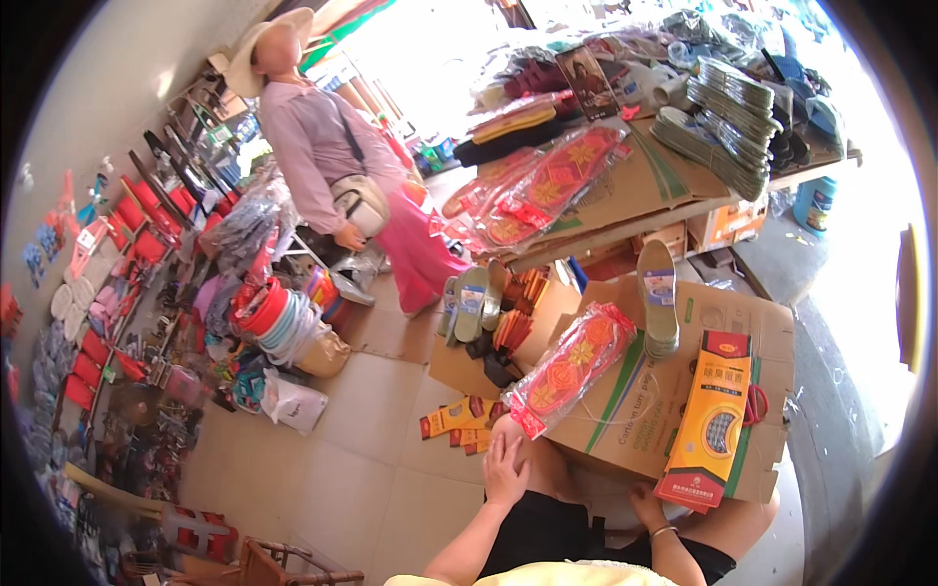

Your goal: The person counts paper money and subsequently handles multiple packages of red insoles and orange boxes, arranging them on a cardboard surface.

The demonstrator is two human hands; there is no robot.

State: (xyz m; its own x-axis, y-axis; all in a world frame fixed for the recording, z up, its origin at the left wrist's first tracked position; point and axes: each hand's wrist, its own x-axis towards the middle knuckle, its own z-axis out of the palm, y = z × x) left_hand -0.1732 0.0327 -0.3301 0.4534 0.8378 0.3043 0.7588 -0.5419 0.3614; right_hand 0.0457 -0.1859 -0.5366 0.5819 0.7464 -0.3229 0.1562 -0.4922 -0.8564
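Observation:
My left hand (506, 469) rests on my knee with its fingers apart and nothing in it. Close to it, a plastic-wrapped pair of red patterned insoles (571, 366) lies on the flattened top of a cardboard box (623, 417). My right hand (648, 507), with a bracelet at the wrist, sits low against the box's near edge. Its fingers are partly hidden, so any grip is unclear. Beside it lies a yellow and red insole package (709, 432) bearing writing. Red scissor handles (756, 405) show by that package, and a stack of light insoles (659, 300) stands farther back.
A person in a hat and pink clothes (322, 154) stands at the back left. Across from me a table (637, 187) bears wrapped insoles. An open carton (469, 362) holds more insoles; yellow packages (462, 417) lie on the floor. A wooden chair (271, 564) stands lower left.

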